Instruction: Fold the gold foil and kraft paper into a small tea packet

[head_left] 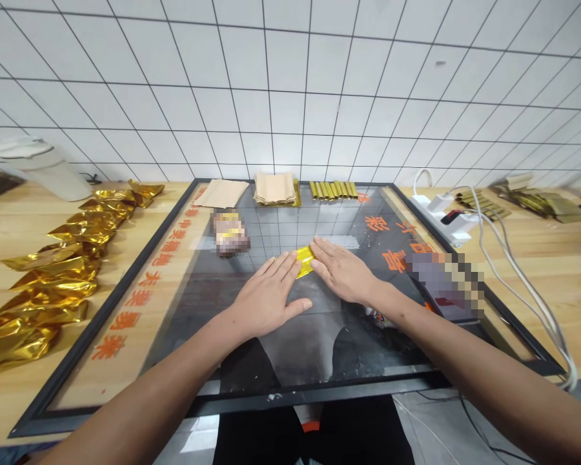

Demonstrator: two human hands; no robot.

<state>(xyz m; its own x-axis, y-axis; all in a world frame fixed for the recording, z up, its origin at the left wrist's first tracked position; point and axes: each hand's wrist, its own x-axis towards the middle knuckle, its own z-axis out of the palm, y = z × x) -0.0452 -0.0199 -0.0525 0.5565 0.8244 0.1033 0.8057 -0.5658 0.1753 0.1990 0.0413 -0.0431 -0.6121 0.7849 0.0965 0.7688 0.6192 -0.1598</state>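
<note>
A small shiny gold-yellow foil sheet [305,261] lies on the black-framed glass panel [271,236], between my two hands. My left hand [268,297] rests palm down with fingers outstretched, their tips on the foil's left edge and the thumb pointing right. From the other side, my right hand [341,270] lays its straight fingers over the foil's right edge. Neither hand is closed around anything. Whether something lies under the fingers is hidden. Farther back on the glass are a stack of brown paper sheets [274,188] and a row of rolled gold-green tubes [334,190].
Several crumpled gold foil packets [58,271] line the wooden table's left side, near a white tumbler [46,165]. A blurred-out pack [230,232] and loose brown paper [221,193] lie on the glass. At right are a phone [440,284], a power strip [443,216] and white cables [523,278].
</note>
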